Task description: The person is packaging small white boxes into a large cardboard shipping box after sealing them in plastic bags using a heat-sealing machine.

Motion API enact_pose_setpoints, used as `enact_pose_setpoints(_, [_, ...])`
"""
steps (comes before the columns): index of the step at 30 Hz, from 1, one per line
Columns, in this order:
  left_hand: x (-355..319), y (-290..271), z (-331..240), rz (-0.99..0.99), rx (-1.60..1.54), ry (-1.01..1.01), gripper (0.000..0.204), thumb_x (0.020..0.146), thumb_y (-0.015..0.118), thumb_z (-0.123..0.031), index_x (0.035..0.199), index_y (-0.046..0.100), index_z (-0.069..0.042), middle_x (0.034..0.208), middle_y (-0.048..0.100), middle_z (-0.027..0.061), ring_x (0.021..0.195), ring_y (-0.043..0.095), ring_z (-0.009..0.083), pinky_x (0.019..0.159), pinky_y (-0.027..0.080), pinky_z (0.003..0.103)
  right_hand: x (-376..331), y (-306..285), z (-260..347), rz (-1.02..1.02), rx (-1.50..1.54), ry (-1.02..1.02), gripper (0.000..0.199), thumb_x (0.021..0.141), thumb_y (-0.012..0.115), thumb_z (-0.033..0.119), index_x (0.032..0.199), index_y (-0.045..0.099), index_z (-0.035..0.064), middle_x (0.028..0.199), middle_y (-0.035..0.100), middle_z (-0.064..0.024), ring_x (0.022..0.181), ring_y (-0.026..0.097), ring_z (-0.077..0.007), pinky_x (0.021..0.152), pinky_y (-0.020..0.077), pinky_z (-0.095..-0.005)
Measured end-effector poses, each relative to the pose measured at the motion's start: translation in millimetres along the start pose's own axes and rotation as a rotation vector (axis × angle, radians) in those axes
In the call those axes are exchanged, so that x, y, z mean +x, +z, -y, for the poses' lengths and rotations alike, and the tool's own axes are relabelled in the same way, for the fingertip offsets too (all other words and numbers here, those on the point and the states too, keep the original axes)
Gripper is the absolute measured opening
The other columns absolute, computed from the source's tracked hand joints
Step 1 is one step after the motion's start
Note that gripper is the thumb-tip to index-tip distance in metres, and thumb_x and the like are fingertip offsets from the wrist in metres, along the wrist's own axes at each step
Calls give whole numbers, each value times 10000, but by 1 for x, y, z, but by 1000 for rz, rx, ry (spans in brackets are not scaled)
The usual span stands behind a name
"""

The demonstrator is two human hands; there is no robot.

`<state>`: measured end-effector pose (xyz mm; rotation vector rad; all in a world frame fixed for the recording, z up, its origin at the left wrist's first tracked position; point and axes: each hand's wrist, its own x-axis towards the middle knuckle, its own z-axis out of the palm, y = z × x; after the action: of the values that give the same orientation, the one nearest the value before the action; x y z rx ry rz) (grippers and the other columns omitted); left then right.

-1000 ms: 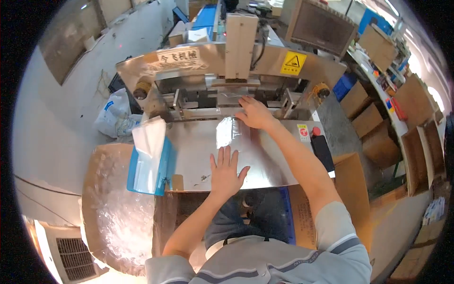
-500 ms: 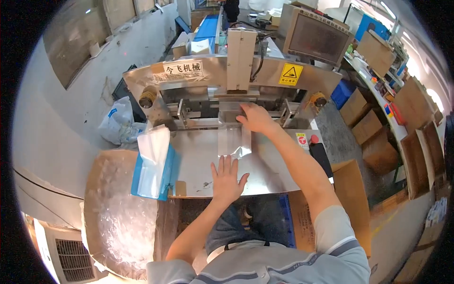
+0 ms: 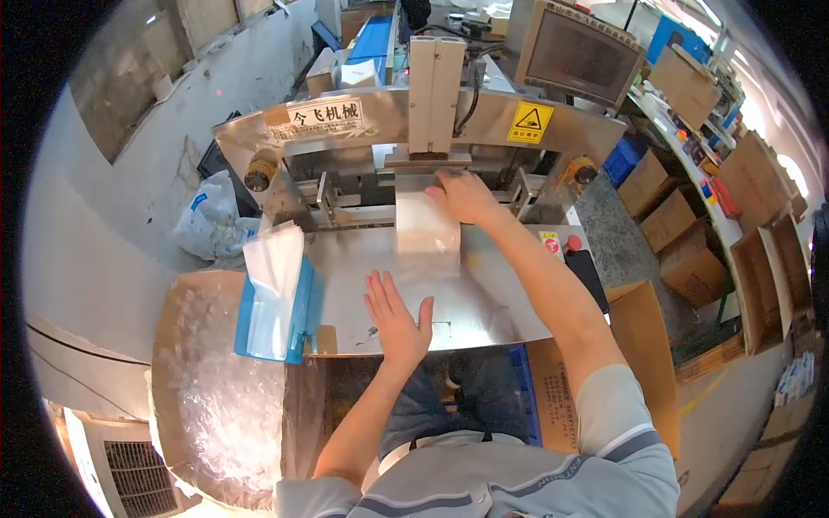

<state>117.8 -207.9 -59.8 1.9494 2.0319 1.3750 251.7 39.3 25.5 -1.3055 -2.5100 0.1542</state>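
A flat, shiny plastic bag lies on the metal worktable, its far end under the pressing head of a machine. My right hand reaches across to the bag's far right edge. Its thumb and fingers are apart, the fingertips resting on the bag beside the head. Close to the table's front edge, my left hand hovers with its fingers stretched out and nothing in it. It is apart from the bag. A blue bin with a stack of flat plastic bags stands at the table's left.
A large carton of crumpled clear film sits at lower left. A red button is at the table's right edge, above another open carton. Beyond the machine are a monitor and a blue conveyor.
My left hand has lifted away from the bag's near end and moved slightly left. My right hand stays at the far edge, a little farther forward. The bag's near end sits slightly farther in.
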Motion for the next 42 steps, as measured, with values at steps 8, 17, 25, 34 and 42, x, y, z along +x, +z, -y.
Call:
enact_pose_setpoints(8, [-2, -1, 4, 12, 6, -17, 843, 925, 679, -334, 1486, 240, 117, 1541, 262, 346, 1447, 226, 520, 1165, 183, 624, -48, 9, -7, -181, 294, -23, 637, 1000, 513, 443, 1422, 480, -34, 1335, 588, -277, 1185, 602, -416, 1065, 426, -487])
enact_pose_setpoints(17, [-1, -1, 3, 46, -14, 0, 806, 928, 679, -305, 1481, 262, 108, 1521, 302, 338, 1431, 260, 522, 1163, 211, 610, -167, 25, -13, -105, 745, 318, 612, 1007, 563, 393, 1420, 474, -50, 1352, 596, -242, 1199, 629, -326, 1031, 479, -380])
enact_pose_setpoints(25, [19, 3, 6, 81, -234, -80, 756, 972, 632, -281, 1492, 256, 119, 1538, 299, 334, 1444, 287, 468, 1184, 233, 511, -168, 26, 3, -122, 923, 326, 627, 995, 594, 384, 1415, 480, -66, 1317, 615, -233, 1205, 617, -294, 1042, 469, -366])
enact_pose_setpoints(34, [94, 23, 9, 315, -738, -495, 584, 978, 626, -224, 1424, 426, 97, 1388, 544, 254, 1282, 537, 291, 1065, 411, 355, -114, 58, -2, -191, 1050, 404, 676, 979, 604, 435, 1484, 448, 14, 1450, 511, -214, 1331, 498, -252, 1072, 411, -328])
enact_pose_setpoints(42, [53, -6, 9, 325, -686, -401, 499, 1019, 567, -225, 1424, 454, 43, 1343, 594, 157, 1183, 599, 218, 988, 478, 337, -169, -23, 54, -336, 1018, 87, 748, 828, 757, 145, 1498, 433, 71, 1455, 526, -143, 1336, 498, -290, 1112, 389, -398])
